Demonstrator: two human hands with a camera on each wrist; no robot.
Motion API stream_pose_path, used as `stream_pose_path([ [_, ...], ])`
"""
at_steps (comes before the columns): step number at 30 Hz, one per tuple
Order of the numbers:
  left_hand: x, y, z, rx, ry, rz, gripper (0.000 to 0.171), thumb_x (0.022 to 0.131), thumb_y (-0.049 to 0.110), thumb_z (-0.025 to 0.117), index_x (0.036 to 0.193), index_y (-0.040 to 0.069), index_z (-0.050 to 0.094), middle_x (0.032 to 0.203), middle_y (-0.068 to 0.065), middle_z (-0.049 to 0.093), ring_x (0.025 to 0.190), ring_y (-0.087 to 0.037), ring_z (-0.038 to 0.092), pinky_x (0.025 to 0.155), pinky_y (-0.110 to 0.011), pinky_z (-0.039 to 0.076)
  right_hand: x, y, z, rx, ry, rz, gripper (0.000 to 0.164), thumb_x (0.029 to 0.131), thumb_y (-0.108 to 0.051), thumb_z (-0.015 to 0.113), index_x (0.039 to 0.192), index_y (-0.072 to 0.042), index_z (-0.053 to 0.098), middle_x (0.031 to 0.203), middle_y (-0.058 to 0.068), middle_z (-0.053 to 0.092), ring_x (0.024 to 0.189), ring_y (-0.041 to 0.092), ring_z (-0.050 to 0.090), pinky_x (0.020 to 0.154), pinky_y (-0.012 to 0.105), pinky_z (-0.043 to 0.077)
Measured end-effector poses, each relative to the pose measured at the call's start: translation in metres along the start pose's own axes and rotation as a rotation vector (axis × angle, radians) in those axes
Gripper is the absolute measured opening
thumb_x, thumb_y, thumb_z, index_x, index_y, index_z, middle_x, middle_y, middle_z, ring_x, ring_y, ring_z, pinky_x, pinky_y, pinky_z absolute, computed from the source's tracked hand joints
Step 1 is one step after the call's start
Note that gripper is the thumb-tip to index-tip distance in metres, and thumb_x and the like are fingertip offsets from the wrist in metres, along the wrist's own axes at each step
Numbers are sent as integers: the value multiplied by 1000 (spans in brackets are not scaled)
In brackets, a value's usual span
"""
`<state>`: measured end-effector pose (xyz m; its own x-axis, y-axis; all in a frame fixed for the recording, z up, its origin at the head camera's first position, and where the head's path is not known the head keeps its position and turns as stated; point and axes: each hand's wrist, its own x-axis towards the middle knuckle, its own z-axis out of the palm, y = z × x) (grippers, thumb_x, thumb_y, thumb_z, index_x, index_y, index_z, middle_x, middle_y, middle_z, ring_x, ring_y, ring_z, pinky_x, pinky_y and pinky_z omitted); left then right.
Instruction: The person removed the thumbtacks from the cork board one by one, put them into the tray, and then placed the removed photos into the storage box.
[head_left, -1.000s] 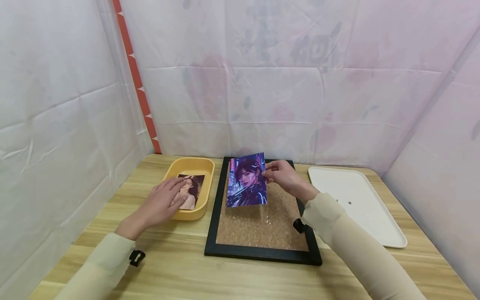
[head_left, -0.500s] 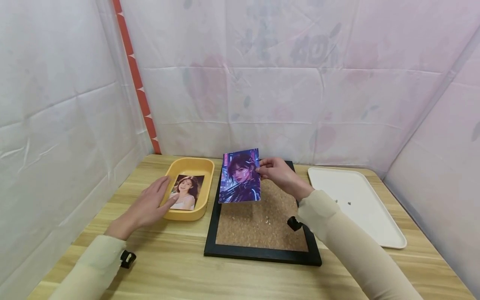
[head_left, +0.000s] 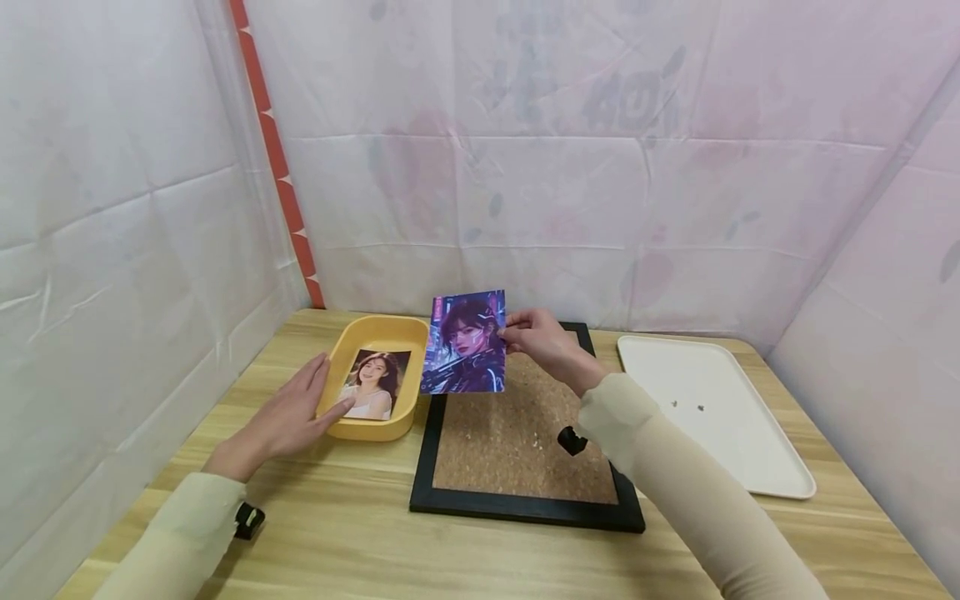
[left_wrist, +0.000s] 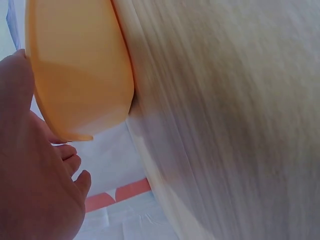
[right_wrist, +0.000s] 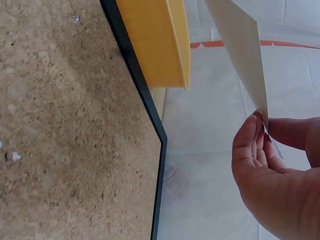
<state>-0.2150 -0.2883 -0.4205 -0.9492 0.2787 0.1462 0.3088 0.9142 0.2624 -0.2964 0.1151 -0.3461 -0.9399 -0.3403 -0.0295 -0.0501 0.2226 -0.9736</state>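
My right hand (head_left: 546,343) pinches the right edge of a picture card (head_left: 467,343) between thumb and fingers. The card is purple-blue with an illustrated figure, held up over the far left corner of a cork board (head_left: 525,442) and the tray's right rim. Its pale back (right_wrist: 245,47) faces the right wrist view. At the left rim of a yellow tray (head_left: 375,429) rests my left hand (head_left: 288,408), its thumb over the near rim and its fingers loosely extended along the side. In that tray lies a portrait photo (head_left: 372,385), its lower left partly covered by the thumb.
A white tray (head_left: 720,433) on the right holds small dark bits (head_left: 701,407). White specks dot the cork inside its black frame (head_left: 525,510). Pale curtain walls (head_left: 540,192) enclose the back and sides of the wooden table (head_left: 337,533).
My right hand has carried the picture card left and slightly up, from over the cork toward the yellow tray. My left hand has drawn back from over the photo to the tray's left rim.
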Motion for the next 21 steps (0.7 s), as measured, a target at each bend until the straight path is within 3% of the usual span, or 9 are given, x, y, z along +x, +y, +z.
stream_pose_path([
  [8,-2,-2,-1,25,-1,26,95,104,57,49,156,-16,16,164,-33,14,150,-52,19,119,-64,24,10,-8,9,-16,1,-6,23,105,-7,55,121,8,63,107,15,69,88,19,67,87,33,57],
  [14,-3,0,0,32,-2,69,96,103,55,53,154,-18,19,163,-36,17,148,-53,23,119,-62,26,17,-10,17,-1,-5,-31,21,104,-4,56,116,10,66,101,16,72,85,19,68,81,31,59],
  [21,-4,0,2,27,-29,41,102,100,62,54,157,-15,17,164,-33,15,149,-53,22,118,-62,26,26,-8,30,27,10,-34,19,102,-1,58,114,11,67,100,17,73,81,17,69,79,31,59],
])
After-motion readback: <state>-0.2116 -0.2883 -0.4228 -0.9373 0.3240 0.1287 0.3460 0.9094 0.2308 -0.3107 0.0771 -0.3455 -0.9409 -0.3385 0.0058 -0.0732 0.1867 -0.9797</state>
